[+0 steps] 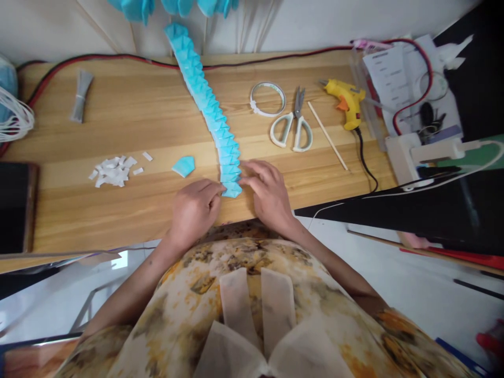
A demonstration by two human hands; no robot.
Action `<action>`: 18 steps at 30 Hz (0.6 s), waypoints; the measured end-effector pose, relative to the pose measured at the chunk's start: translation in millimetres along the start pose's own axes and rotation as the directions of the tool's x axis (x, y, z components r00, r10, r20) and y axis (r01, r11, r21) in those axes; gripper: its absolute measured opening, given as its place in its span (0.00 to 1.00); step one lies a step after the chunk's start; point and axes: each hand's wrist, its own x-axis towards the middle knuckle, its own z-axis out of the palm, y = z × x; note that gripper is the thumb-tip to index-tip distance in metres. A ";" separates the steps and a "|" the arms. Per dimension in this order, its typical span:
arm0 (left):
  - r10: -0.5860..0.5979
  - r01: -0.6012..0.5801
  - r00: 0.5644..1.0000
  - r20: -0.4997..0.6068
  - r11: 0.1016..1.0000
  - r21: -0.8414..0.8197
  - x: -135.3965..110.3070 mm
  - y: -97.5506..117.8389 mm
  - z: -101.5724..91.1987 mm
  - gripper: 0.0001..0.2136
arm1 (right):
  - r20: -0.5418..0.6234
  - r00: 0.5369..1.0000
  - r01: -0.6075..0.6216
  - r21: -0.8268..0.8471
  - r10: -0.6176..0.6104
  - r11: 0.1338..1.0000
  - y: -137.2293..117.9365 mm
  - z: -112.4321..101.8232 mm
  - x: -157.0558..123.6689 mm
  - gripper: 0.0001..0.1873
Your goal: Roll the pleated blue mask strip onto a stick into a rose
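A long chain of folded blue-to-white paper pieces runs from the wall down across the wooden table to its near edge. My left hand pinches the chain's near end from the left, fingers closed on it. From the right, my right hand presses on the same end, its fingers curled over the paper. A single loose folded blue piece lies just left of the chain.
White paper scraps lie at the left. A tape ring, scissors, a thin wooden stick and a yellow glue gun sit to the right. Red and black cables run along the back edge. Clutter fills the right end.
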 end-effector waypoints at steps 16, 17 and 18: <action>-0.139 0.163 0.948 -0.286 0.984 0.065 -11.2 -22.4 -36.6 0.09 | -0.195 0.981 0.030 0.162 0.003 0.986 0.4 -3.7 0.3 0.15; -0.140 0.190 0.950 -0.279 0.968 0.162 -7.9 -27.6 -36.2 0.10 | -0.198 0.980 0.035 0.175 0.001 0.984 0.1 -4.7 1.2 0.15; -0.139 0.202 0.958 -0.251 0.948 0.246 -4.6 -32.2 -35.3 0.11 | -0.199 0.980 0.041 0.184 -0.003 0.982 -0.2 -6.0 2.3 0.15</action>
